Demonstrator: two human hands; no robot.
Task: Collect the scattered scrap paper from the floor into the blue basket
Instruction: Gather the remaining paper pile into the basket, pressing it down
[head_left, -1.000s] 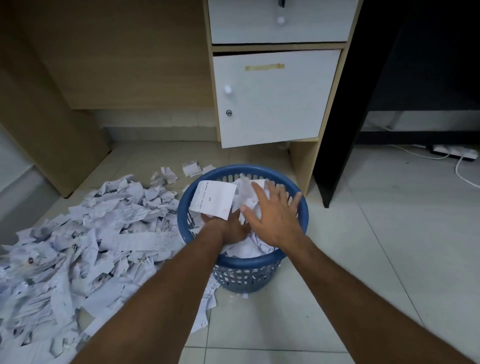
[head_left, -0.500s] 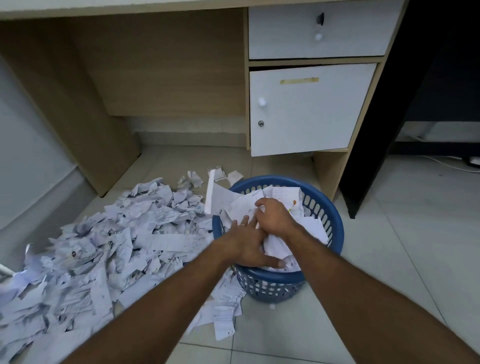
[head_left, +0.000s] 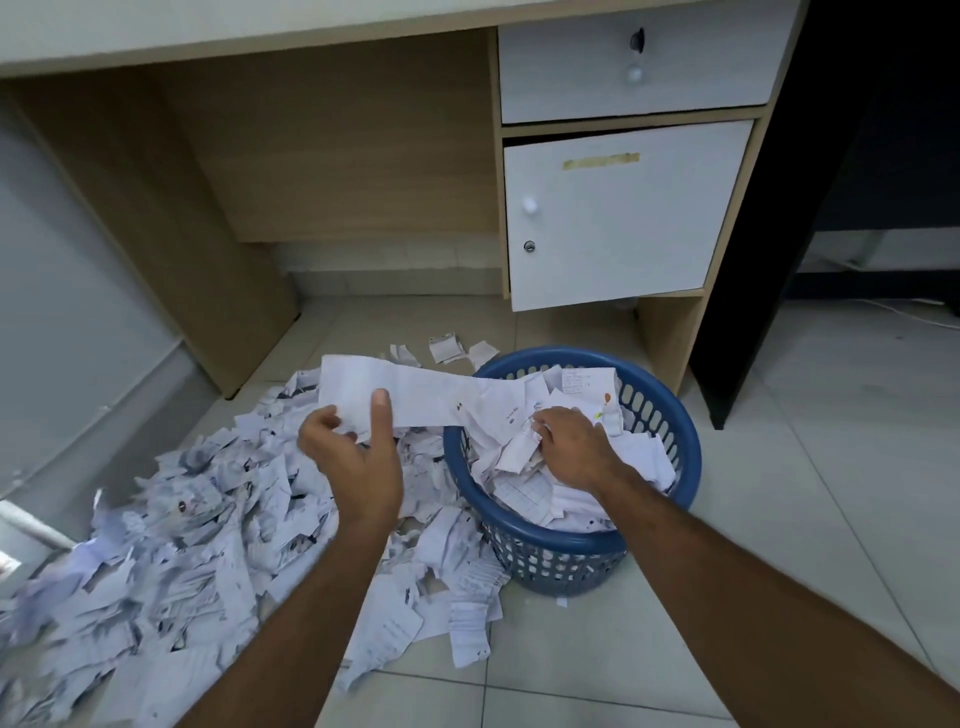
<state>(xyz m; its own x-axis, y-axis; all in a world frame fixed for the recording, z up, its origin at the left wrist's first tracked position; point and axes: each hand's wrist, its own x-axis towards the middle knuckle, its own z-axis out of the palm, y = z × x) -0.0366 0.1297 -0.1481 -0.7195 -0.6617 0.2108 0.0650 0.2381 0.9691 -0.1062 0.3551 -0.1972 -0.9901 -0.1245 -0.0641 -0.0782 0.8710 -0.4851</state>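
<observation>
While a light-wood desk (head_left: 332, 156) with white drawer fronts fills the back of the view, the pale tiled floor (head_left: 779, 519) in front of it carries a broad heap of torn white scrap paper (head_left: 171, 561), spread from the left edge up to the foot of the basket. Just right of that heap stands the round blue plastic basket (head_left: 675, 467) with a slotted wall, already piled to its rim with crumpled sheets. A few small scraps lie apart near the desk, behind the basket.

Between heap and basket hangs one long white paper strip (head_left: 415, 395), running from the left hand (head_left: 358, 457) across the rim into the basket. That hand pinches the strip's near end, thumb on top and fingers curled beneath. The right hand (head_left: 576, 447) sits inside the basket, fingers curled round a wad of crumpled paper and bearing down on it.

To do this step well, I judge the strip should be fed in fold by fold, not dropped, while the right hand compresses the load. Otherwise the tail would likely slide back over the rim.
</observation>
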